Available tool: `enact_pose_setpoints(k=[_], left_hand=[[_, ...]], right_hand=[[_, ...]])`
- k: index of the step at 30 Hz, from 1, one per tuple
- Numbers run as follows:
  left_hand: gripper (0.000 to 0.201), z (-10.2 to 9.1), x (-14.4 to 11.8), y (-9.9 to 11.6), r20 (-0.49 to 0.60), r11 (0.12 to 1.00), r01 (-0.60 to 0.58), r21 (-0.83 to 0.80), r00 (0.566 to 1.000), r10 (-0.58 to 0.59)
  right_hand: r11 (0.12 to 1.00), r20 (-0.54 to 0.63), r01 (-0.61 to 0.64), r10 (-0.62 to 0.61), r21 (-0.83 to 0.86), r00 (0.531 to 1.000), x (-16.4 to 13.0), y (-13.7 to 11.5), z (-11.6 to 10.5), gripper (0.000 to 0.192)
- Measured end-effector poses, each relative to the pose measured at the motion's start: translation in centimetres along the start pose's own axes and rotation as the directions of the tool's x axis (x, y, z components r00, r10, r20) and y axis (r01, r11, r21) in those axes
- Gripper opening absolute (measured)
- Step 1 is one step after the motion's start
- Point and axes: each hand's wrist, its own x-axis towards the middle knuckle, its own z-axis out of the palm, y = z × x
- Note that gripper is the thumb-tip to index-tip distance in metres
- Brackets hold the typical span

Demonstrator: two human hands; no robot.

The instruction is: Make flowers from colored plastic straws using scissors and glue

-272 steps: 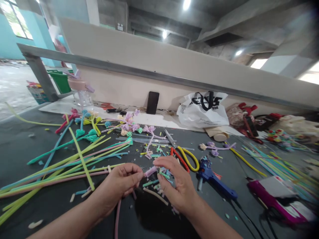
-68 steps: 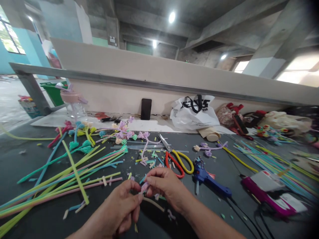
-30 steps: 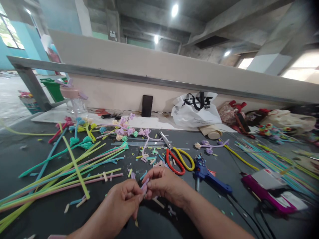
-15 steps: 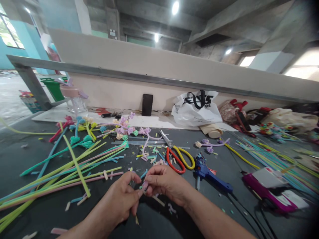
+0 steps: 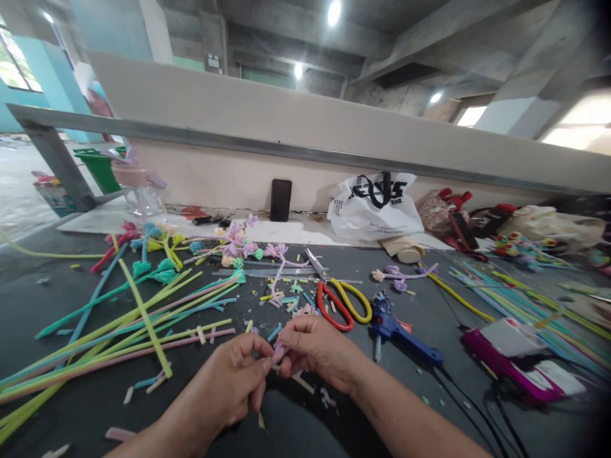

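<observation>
Fingertips of both hands meet on one short lilac foam piece, held just above the dark table, a little nearer the person than the red-and-yellow scissors. The left hand pinches it from below with thumb and forefinger; the right hand pinches its upper end, the other fingers curled in.

The piece is small and soft, so the likeliest slip is that it pops out of the pinch if either hand squeezes or twists unevenly. Among the cut foam scraps scattered between the hands and the scissors, a dropped piece would be hard to tell from waste. Too hard a pull could tear it or crush its shape.

A blue glue gun lies just right of the scissors, its nozzle turned toward the person; whether it is hot cannot be told, but a right wrist drifting that way risks touching it or snagging its cord. The long foam sticks left of the scissors lie close to the left forearm and could be swept aside.
</observation>
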Motion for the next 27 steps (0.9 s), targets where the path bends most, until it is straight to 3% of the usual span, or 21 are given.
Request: enact_pose_setpoints(k=[5, 16, 27], left_hand=[[0.041, -0.5, 0.3, -0.1, 0.011, 1.0, -0.012, -0.018, 1.0, 0.013], [0.041, -0.4, -0.1, 0.2, -0.016, 0.999, -0.04, -0.005, 0.999, 0.039], [0.042, -0.7, -0.1, -0.2, 0.008, 1.0, 0.005, -0.011, 1.0, -0.005]], right_hand=[[1.0, 0.066, 0.022, -0.023, 0.006, 0.998, -0.1, -0.4, -0.4, 0.033], [0.999, 0.041, 0.041, -0.042, 0.014, 0.998, 0.2, 0.2, -0.3, 0.026], [0.996, -0.112, 0.093, -0.091, 0.013, 0.99, 0.1, 0.2, 0.6, 0.027]])
